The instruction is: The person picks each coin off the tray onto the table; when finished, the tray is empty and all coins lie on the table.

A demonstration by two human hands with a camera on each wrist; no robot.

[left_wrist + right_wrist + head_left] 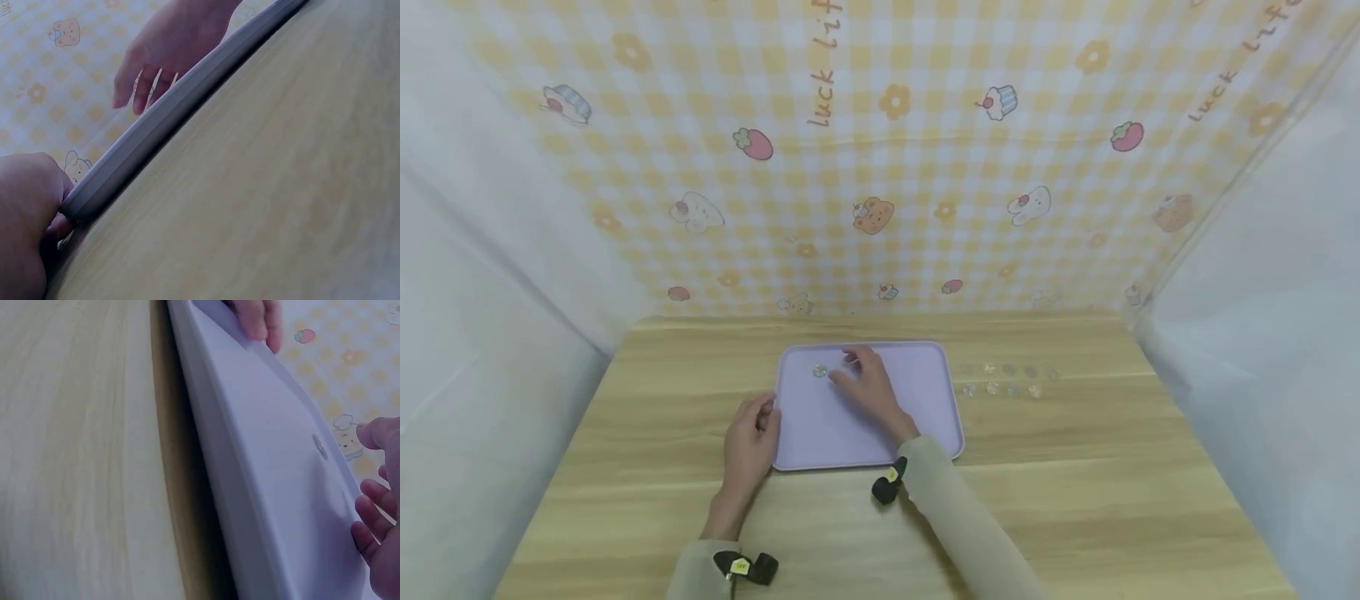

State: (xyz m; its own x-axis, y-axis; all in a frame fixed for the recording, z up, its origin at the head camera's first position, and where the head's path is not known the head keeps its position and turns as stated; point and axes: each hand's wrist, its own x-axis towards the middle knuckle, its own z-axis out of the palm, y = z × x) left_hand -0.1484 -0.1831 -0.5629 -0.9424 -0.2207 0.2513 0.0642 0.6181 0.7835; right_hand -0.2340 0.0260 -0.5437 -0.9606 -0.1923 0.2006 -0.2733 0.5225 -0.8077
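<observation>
A shallow lilac tray (917, 400) lies on the wooden table. My left hand (751, 442) holds its left rim; in the left wrist view, fingers (57, 228) show at the tray's edge. Over the tray's far half hovers my right hand (871, 387), thumb and fingers apart and loosely bent, with nothing visibly gripped. A small clear round disc (820, 370) lies on the tray left of the right hand's fingers; the right wrist view also shows this disc (319, 447). Close under the right fingers is another faint clear piece (852, 363), partly hidden.
Right of the tray, several small clear discs (992, 388) lie in two rows on the wooden table (1075, 483). A yellow checked cloth (917, 167) hangs behind the table, and white sheets (1262, 292) hang at both sides.
</observation>
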